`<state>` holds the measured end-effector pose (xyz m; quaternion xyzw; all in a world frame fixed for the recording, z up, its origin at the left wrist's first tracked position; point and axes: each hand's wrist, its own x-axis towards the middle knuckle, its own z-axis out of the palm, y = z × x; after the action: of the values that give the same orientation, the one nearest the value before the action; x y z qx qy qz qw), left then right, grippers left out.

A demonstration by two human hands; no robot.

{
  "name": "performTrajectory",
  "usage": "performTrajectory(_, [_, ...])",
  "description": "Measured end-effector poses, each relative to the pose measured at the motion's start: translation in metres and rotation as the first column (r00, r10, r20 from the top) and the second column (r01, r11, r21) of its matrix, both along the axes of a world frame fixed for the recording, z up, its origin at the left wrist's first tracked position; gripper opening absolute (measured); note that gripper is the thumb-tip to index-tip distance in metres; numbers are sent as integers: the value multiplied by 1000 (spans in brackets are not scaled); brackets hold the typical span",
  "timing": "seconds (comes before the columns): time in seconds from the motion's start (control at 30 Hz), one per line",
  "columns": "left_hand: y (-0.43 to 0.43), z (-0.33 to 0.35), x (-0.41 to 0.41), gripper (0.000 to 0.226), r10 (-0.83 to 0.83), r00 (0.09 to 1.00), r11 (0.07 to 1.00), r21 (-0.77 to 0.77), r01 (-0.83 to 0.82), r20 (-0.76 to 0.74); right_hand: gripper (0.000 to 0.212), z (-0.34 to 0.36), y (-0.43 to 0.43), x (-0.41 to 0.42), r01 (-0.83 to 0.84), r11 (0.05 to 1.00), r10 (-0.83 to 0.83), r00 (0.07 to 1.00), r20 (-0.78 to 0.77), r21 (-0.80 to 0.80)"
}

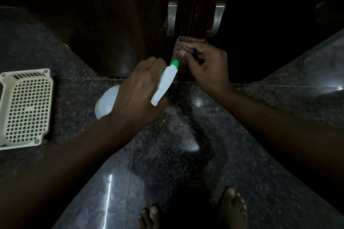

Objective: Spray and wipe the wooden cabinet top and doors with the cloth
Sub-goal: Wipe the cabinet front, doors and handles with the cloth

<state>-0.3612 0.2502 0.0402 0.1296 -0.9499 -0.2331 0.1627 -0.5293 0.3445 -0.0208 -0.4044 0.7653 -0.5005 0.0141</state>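
- Bare feet (232, 207) on granite floor (167, 154).
- L hand (135, 89) grips spray bottle (165, 82), nozzle beside cloth (177, 48).
- R hand (208, 69) fingers curled, pinching cloth, in front of cabinet doors (121, 24).

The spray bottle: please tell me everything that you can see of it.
The spray bottle looks like white plastic, with a rounded pale body, a white spray head and a green nozzle. The left hand grips its neck and holds it tilted above the dark floor, nozzle aimed at the cloth close before it.
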Motion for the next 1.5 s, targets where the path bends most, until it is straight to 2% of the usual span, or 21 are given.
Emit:
performTrajectory(0.07, [1,-1,4,20,-18,1000,999,-30,17,-10,22,-14,-2,2,-36,996,33,999,33,83])
performTrajectory(0.13, [-1,-3,7,18,14,1000,1000,3,-14,14,23,-24,-4,4,-56,988,44,995,86,145])
performTrajectory(0.2, [-3,-7,8,18,39,999,999,38,-40,30,24,-20,-5,7,-30,990,11,991,135,140])
performTrajectory(0.4, [-3,-9,5,19,38,999,998,58,-37,-14,24,27,-9,17,146,982,-118,969,216,-119])
performTrajectory(0.57, [-6,-5,5,20,51,998,996,74,-48,-34,23,45,-11,26,188,948,-128,964,231,-258])
performTrajectory(0.63, [-9,-2,6,17,74,997,995,66,-72,-34,21,52,-13,24,139,945,-91,982,168,-298])
performTrajectory(0.77, [-16,4,8,16,105,993,993,59,-102,-52,20,65,-19,23,4,962,-29,996,-89,-272])
performTrajectory(0.93, [-22,8,10,19,136,988,990,49,-133,-72,24,59,-23,19,-69,994,31,922,-385,-87])
performTrajectory(1.03, [-24,6,11,16,146,986,989,42,-143,-77,24,36,-18,20,-80,996,86,889,-449,34])
performTrajectory(1.1, [-24,6,12,15,160,984,986,51,-156,-75,26,20,-15,19,-102,993,119,915,-386,64])
performTrajectory(1.3, [-24,6,11,22,182,981,982,55,-179,-65,28,14,-11,15,-83,996,79,983,-163,-18])
performTrajectory(1.4, [-23,8,10,22,192,979,979,81,-185,-76,26,18,-5,23,-17,997,17,1000,-5,-70])
performTrajectory(1.5, [-22,9,9,20,183,979,983,44,-180,-86,25,24,4,33,59,992,-46,992,115,-108])
